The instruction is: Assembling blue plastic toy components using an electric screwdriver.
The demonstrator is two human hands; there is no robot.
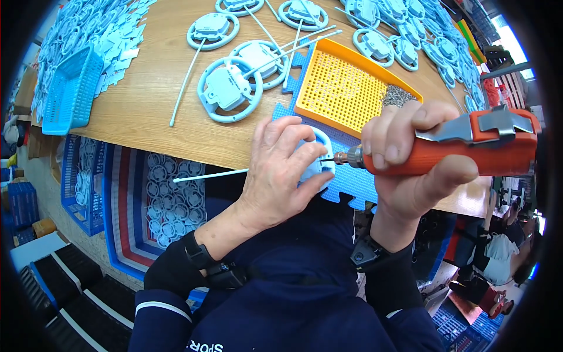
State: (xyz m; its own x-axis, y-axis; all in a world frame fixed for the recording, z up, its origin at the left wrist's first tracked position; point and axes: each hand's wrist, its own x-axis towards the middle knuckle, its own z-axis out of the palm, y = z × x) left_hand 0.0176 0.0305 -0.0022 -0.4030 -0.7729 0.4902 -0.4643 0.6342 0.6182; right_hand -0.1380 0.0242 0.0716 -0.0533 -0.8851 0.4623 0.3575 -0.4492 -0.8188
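My left hand is closed around a light blue plastic ring-shaped part, pressing it on the blue foam mat at the table's near edge. A thin pale rod sticks out to the left from under that hand, which hides most of the part. Wrapped round an orange power screwdriver is my right hand, its thumb stretched along the lower side. The tool lies level, its bit pointing left and reaching the part beside my left fingertips. Whether a screw sits at the tip cannot be made out.
Beyond my hands stands a yellow perforated tray with small screws at its right end. Several similar ringed parts with rods lie behind. A blue basket stands at the left; below is a crate of round parts.
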